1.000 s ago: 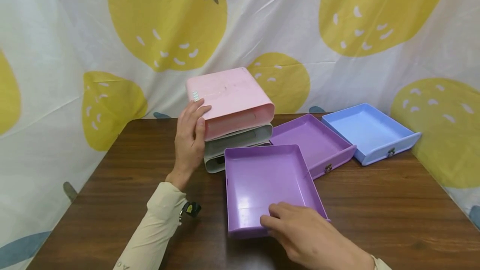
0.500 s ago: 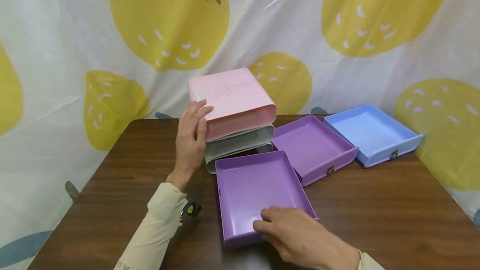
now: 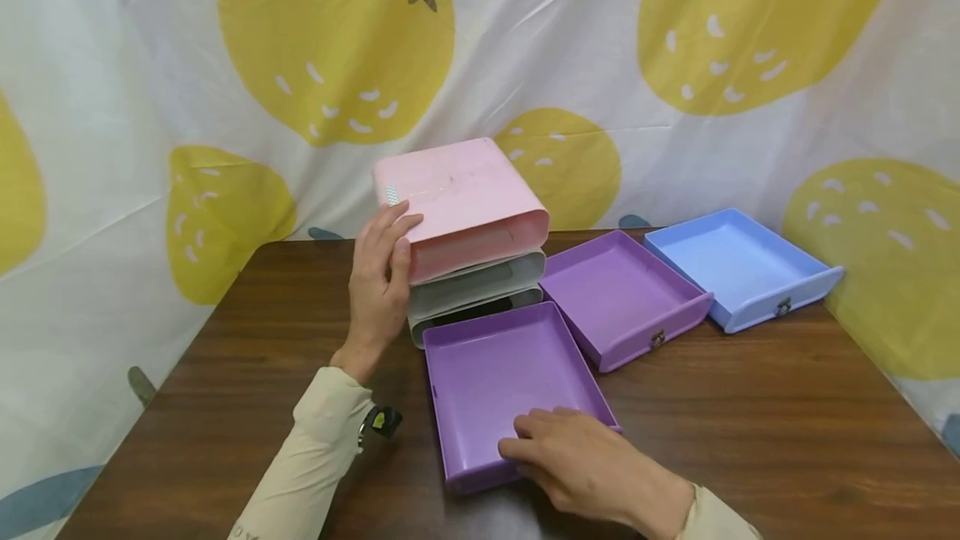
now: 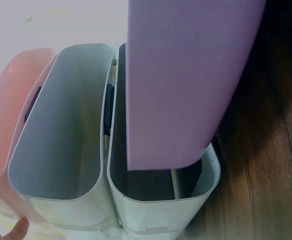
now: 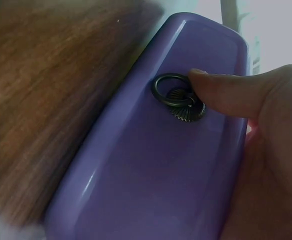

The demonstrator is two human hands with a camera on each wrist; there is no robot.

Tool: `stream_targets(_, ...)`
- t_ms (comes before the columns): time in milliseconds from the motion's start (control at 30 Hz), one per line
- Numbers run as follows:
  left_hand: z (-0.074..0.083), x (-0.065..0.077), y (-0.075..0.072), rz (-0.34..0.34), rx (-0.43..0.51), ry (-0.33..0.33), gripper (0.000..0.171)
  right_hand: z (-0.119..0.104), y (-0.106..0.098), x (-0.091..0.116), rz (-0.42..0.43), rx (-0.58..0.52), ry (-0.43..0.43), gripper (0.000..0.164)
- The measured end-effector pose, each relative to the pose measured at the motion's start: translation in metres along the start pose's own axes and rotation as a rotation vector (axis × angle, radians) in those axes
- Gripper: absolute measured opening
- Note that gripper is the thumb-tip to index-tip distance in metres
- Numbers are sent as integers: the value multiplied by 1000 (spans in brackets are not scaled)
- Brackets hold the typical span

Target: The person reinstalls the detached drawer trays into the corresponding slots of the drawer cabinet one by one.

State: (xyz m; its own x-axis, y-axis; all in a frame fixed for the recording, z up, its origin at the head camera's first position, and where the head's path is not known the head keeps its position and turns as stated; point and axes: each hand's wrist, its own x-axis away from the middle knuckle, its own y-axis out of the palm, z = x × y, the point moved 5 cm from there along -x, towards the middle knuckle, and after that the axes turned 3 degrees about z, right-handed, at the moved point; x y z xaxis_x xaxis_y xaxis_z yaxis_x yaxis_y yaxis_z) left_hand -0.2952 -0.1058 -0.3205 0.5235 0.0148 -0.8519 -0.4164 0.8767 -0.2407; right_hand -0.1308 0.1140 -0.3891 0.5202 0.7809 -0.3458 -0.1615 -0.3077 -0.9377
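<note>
My right hand pinches the front wall of a purple drawer, thumb outside by its metal ring pull and fingers inside. The drawer's far end is at the mouth of the lowest grey-green compartment of a stacked drawer cabinet. In the left wrist view the drawer's wall overlaps that lowest opening. My left hand rests on the left side of the pink top compartment, fingers over its upper edge. The pink and middle grey-green compartments hold no drawers.
A second purple drawer lies on the wooden table right of the cabinet, with a light blue drawer beyond it. A fruit-patterned curtain hangs behind the table. A watch-like strap is at the left wrist.
My right hand has shifted the held purple drawer left and slightly down, bringing its far end in front of the lowest compartment. The left hand stays on the cabinet.
</note>
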Motion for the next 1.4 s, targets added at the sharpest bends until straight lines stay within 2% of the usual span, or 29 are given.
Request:
stream_targets(267, -1, -1, 1, 14, 8, -1, 33, 7, 2, -7, 21, 78, -29, 12)
stream_targets(1033, 0, 3, 0, 5, 9, -7, 34, 14, 8, -14, -9, 84, -7, 11)
stream_targets(1400, -2, 2, 1, -4, 2, -11, 34, 25, 9, -20, 54, 108, 18, 14)
